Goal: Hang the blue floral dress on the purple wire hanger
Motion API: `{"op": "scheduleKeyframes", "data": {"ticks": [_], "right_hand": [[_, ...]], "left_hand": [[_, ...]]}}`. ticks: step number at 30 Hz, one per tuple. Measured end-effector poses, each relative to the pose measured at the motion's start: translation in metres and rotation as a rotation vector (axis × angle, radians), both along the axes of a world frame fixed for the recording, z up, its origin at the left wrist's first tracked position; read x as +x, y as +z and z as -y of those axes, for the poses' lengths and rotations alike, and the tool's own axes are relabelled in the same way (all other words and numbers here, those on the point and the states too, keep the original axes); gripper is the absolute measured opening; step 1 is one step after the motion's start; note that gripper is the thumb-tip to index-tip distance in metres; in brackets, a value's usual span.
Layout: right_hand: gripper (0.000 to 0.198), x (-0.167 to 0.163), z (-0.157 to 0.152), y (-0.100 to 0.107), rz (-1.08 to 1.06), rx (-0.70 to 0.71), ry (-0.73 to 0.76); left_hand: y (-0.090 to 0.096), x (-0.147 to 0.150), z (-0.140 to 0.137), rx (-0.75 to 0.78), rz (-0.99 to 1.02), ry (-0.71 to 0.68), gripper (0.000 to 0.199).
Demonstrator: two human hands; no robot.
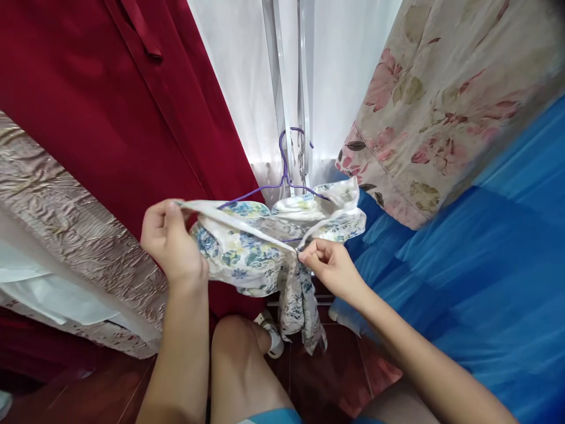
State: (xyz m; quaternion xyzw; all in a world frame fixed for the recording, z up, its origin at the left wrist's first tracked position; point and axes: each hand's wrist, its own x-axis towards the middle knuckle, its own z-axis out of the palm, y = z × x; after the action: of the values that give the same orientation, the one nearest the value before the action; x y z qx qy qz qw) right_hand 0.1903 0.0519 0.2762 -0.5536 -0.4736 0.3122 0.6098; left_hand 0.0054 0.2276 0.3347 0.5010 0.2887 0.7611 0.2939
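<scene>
While my left hand [170, 244] pinches one edge of the floral garment [251, 247], my right hand [329, 265] nips its waistband, both grips closed. It drapes half-on over the purple hanger [285, 176], not yet straightened, with red curtain [110, 106] behind.

A dark reddish-brown floor [339, 377] of glossy tiles runs along the near middle of the scene, with thin pale joints crossing it. Directly on it stands a foot in a white sandal [272, 337], just left of the centre. To the right, a blue sheet [485, 277] covers what seems to be a bed, and a floral cloth with pink blossoms [441, 112] lies over its far part. At the near left, a crinkled beige fabric [75, 235] hangs down toward the floor.
</scene>
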Motion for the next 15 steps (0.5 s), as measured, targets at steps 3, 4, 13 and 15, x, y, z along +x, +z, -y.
{"op": "scheduleKeyframes", "data": {"ticks": [3,4,13,15], "right_hand": [[0.028,-0.004,0.009,-0.017,0.032,-0.059,0.031],[0.028,-0.006,0.011,-0.023,0.04,-0.075,0.041],[0.022,0.008,0.033,-0.099,0.179,-0.304,0.118],[0.024,0.013,0.034,-0.107,0.122,-0.309,0.111]], "left_hand": [[-0.038,-0.01,-0.033,-0.447,0.296,-0.206,0.019],[-0.053,-0.008,-0.037,-0.549,0.339,-0.25,0.023],[-0.142,0.043,0.028,-0.791,0.197,-0.69,0.018],[-0.139,0.048,0.057,-0.668,0.068,-0.75,0.024]]}}
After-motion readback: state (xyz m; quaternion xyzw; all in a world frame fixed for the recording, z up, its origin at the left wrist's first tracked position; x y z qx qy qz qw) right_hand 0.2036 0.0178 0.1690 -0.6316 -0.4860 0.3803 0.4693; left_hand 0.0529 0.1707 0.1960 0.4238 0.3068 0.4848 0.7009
